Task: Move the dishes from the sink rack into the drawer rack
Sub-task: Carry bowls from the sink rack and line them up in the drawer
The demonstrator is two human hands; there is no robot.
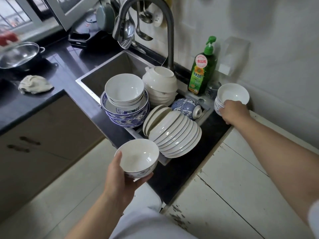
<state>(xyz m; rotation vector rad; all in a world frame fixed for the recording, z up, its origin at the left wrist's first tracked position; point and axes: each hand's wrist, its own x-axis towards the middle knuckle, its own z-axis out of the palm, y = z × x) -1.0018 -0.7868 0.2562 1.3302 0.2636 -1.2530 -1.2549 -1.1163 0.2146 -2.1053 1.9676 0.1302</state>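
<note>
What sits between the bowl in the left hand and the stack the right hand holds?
In the head view, tilted white plates in the sink, then bare dark counter.

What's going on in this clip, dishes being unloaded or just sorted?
A person stands at a steel sink packed with dishes. The left hand holds a single white porcelain bowl with a blue pattern in front of the sink. The right hand grips a short stack of similar white bowls on the dark counter beside the green dish soap bottle. A row of white plates on edge and blue-and-white patterned bowls are in the sink. No drawer rack is in view.
</note>
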